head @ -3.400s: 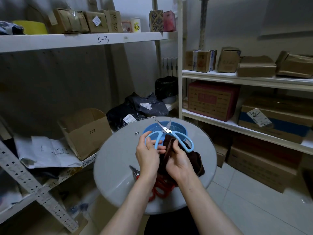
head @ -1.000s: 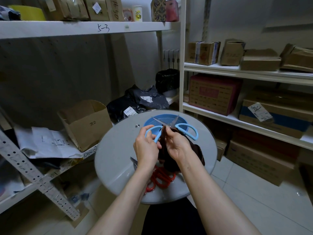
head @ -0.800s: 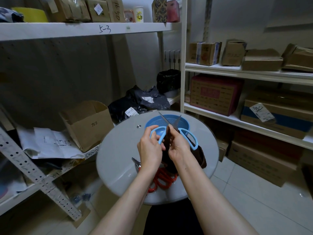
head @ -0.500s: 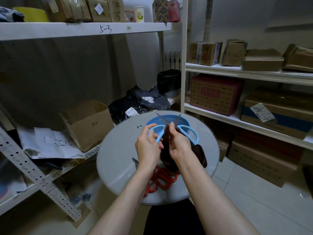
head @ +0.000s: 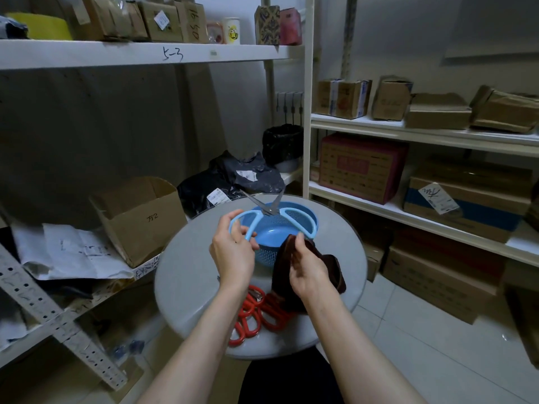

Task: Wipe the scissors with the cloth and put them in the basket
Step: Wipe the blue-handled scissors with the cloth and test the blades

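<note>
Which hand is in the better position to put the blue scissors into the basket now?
The left. The left hand holds the blue scissors by one handle, apparently just above the basket. The right hand is busy gripping the cloth, beside the basket.

Light-blue handles on the scissors, a matching blue perforated basket, dark brown cloth, red-handled scissors on the grey table.

White shelves of cardboard boxes line grey walls.
</note>
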